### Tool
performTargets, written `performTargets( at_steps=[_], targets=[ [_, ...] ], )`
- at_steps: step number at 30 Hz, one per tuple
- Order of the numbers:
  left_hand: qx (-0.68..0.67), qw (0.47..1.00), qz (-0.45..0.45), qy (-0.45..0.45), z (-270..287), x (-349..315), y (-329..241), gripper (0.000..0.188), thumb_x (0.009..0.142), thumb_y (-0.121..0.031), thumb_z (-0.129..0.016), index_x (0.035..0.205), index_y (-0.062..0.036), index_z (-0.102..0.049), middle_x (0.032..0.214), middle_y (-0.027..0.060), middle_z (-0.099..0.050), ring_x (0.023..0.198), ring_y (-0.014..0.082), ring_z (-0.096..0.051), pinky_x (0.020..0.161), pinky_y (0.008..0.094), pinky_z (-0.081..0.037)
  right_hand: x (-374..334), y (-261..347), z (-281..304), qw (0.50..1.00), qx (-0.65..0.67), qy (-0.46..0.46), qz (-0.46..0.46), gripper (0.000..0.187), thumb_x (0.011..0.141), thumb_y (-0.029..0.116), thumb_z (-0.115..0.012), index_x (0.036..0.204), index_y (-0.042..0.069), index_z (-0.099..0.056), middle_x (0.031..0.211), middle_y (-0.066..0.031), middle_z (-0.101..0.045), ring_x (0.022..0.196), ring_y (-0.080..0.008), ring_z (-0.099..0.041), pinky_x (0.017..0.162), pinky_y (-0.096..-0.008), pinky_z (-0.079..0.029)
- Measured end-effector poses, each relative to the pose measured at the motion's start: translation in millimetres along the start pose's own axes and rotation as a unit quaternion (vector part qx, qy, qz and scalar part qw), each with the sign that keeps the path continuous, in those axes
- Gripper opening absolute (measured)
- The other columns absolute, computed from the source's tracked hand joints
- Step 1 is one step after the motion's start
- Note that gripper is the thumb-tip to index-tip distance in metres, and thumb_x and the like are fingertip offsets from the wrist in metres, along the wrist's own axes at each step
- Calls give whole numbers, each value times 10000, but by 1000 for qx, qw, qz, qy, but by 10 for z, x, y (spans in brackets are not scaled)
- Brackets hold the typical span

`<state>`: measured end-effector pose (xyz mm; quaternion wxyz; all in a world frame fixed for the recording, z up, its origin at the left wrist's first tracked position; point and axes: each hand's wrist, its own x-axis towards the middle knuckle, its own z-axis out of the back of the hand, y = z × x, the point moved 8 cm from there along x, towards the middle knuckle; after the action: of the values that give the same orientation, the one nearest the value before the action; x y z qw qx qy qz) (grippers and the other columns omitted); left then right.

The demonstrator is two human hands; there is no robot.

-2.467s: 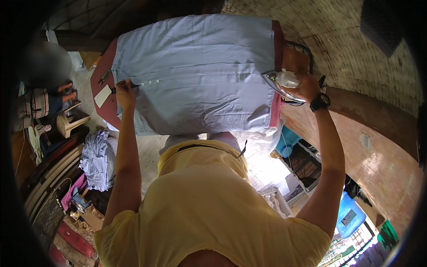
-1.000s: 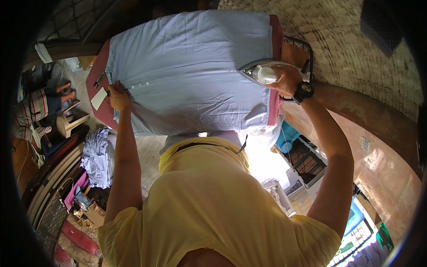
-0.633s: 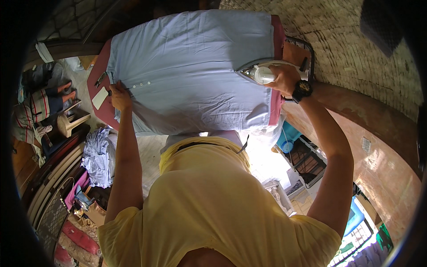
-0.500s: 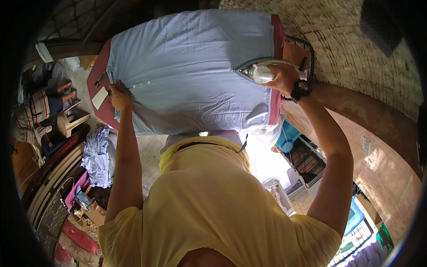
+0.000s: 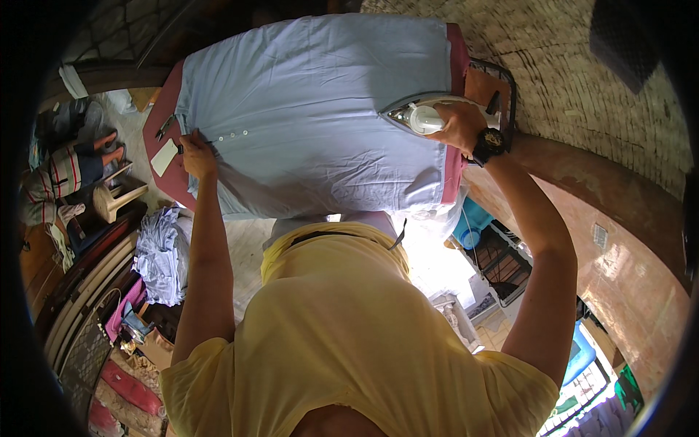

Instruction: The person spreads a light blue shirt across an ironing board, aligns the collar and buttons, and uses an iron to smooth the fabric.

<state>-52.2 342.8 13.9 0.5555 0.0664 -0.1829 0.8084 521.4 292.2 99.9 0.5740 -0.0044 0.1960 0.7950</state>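
Note:
A light blue buttoned shirt [image 5: 313,95] lies spread over a dark red ironing board [image 5: 169,95]. Its row of small white buttons runs near the left end. My right hand [image 5: 459,125] is closed round the handle of a clothes iron [image 5: 416,116]. The iron lies on the shirt's right part with its tip to the left. At the left end my left hand [image 5: 198,155] pinches the shirt's edge. Beside that hand, on the bare board, are a white card [image 5: 164,157] and a small dark tool [image 5: 166,127], perhaps thread snips.
An orange-brown pad in a black metal frame [image 5: 512,98] adjoins the board's right end. A rough stone wall [image 5: 539,80] rises behind it. Crumpled light blue clothes [image 5: 162,255] are heaped at the left, near a wooden stool [image 5: 116,200]. Another person's legs show at the far left.
The iron and my right hand have shifted very slightly left on the shirt. My left hand keeps its place at the shirt's edge.

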Motion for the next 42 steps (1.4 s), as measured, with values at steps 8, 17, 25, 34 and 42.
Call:
performTargets(
  at_steps=[8, 17, 25, 34, 42],
  targets=[
    [-2, 1000, -9, -9, -8, 0, 6, 314, 988, -427, -485, 970, -115, -464, 838, 144, -692, 731, 415, -651, 562, 541, -468, 33, 59, 18, 1000, -18, 13, -2, 438, 711, 385, -786, 1020, 86, -700, 975, -146, -709, 885, -307, -680, 792, -385, -546],
    [5, 1000, -3, 2, -40, 3, 42, 320, 990, -430, -478, 964, -111, -460, 835, 141, -688, 727, 412, -649, 547, 542, -459, 73, 179, -8, 996, -31, -57, 56, 445, 721, 473, -745, 956, 100, -682, 774, -130, -695, 759, -315, -684, 688, -426, -543],
    [3, 1000, -4, -14, 15, 4, -37, 301, 986, -411, -498, 955, -114, -455, 805, 138, -687, 704, 406, -650, 535, 527, -464, 71, 127, -63, 997, -23, -57, 48, 454, 723, 476, -743, 990, 114, -680, 792, -126, -698, 753, -309, -685, 682, -431, -543],
    [3, 1000, -3, -4, -4, 5, 4, 303, 991, -407, -485, 945, -109, -455, 837, 136, -682, 717, 405, -644, 556, 542, -458, 88, 151, -69, 997, -29, -54, 47, 468, 720, 505, -727, 974, 115, -683, 797, -120, -699, 761, -299, -685, 687, -432, -545],
    [1, 1000, 12, 4, 24, -8, -36, 304, 993, -411, -480, 948, -111, -459, 848, 136, -684, 737, 401, -649, 565, 540, -462, 95, 189, -67, 996, -35, -54, 57, 459, 698, 494, -753, 945, 112, -691, 801, -125, -699, 750, -304, -685, 686, -430, -546]
  ],
)
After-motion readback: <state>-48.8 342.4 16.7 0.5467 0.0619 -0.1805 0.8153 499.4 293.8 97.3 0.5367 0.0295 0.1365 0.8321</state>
